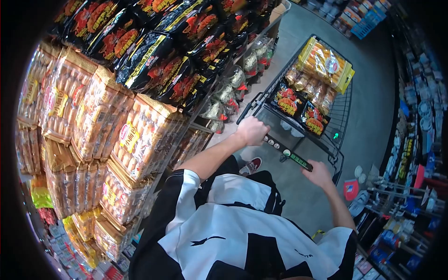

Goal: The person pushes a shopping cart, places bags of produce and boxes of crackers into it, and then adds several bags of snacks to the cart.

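My left hand [253, 131] is wrapped round the left part of a shopping cart's handle [288, 153]. Farther right along the same bar, my right hand [319, 173] is closed on its other end. The wire shopping cart [346, 105] stands just ahead of me. In its basket lie two black snack bags [313, 119] with red and orange print. Beyond them are clear packs of brown bread rolls [313, 86], and a large yellow pack [324, 63] of long bread sticks lies at the far end.
On the left a tall display holds stacked bread packs [140, 133] and black snack bags [163, 51]. Clear-wrapped goods [227, 93] hang along its edge. Packed shelves [406, 191] line the right. Grey floor [368, 93] runs beside the cart, and a blue basket [367, 25] is at the far end.
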The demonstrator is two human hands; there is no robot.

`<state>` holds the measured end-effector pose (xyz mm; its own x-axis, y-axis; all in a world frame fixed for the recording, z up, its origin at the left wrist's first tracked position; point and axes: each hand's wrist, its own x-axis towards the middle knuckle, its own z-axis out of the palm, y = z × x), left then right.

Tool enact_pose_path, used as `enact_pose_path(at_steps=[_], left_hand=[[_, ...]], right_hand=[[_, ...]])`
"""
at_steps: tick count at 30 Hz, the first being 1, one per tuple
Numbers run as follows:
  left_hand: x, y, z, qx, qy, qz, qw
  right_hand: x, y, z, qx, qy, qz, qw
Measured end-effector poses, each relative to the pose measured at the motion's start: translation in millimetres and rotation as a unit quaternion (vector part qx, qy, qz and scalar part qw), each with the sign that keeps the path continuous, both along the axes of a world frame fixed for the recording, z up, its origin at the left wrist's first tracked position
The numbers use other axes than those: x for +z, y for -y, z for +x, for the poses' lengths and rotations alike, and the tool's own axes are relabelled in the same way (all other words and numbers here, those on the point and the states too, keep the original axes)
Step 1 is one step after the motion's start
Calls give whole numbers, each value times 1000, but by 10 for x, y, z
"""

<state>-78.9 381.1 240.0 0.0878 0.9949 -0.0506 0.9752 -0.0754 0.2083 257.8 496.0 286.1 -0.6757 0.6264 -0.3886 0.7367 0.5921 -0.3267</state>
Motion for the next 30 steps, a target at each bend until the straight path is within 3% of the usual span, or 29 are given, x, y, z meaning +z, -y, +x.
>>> enact_pose_path(at_steps=[4,5,7,9,11,13,14,15,18,20,22,24,26,28,30], left_hand=[[11,40,-50,-31,30,40,998],[91,37,-83,-41,76,-29,996],[93,115,-193,-96,166,68,979],[141,253,-321,-114,276,138,944],[217,444,-474,-45,344,235,908],[165,645,-666,63,374,330,864],[65,763,-742,151,420,298,844],[-106,864,-817,236,461,260,815],[-1123,1048,-1030,395,595,196,672],[-1690,1203,-1114,456,687,115,555],[-1928,1250,-1182,522,718,64,456],[-2166,1252,-1243,569,728,32,381],[-2485,1157,-1298,599,727,31,334],[-2696,1043,-1329,616,735,75,274],[-3387,1018,-1303,626,748,115,188]], right_hand=[[-81,-18,24,10,-1,-11,1000],[-46,-17,12,8,13,-32,999],[101,-80,-86,8,92,-95,991],[443,-197,-278,100,153,-111,977],[698,-291,-393,163,154,-102,969],[1102,-223,-867,69,40,-137,987],[1250,-192,-1168,20,-19,-152,988],[1306,-212,-1439,37,-63,-145,987],[1183,-243,-2461,68,-147,-137,977],[761,-308,-3170,171,-149,-121,967],[13,-425,-3823,217,-116,-148,958],[-730,-482,-4413,230,-21,-171,958],[-1523,-501,-4792,164,86,-197,963],[-1815,-334,-5036,128,137,-168,968],[-2111,-195,-5260,115,189,-150,964]])
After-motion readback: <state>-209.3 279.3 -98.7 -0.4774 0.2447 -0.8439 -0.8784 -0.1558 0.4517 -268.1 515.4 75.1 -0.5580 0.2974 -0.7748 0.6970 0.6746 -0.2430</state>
